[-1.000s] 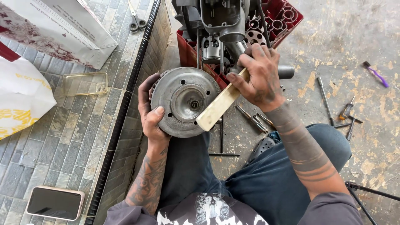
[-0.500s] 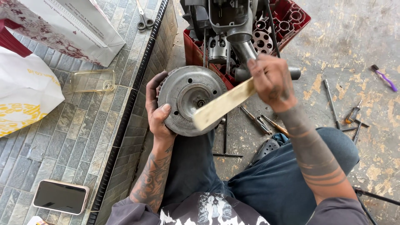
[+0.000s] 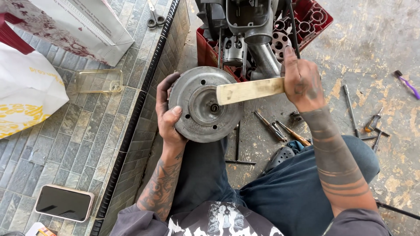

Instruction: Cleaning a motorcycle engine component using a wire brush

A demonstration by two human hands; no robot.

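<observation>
Daylight falls on a stained concrete floor (image 3: 385,52) beside a grey tiled ledge (image 3: 65,144).

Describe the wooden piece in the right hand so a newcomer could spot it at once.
Start at the red plastic crate holding engine parts at top centre. Just below it, the left hand grips a round grey metal flywheel. The flat pale wooden stick runs from the right hand to the flywheel's hub: the only wooden, light-coloured piece among dark metal tools.
</observation>
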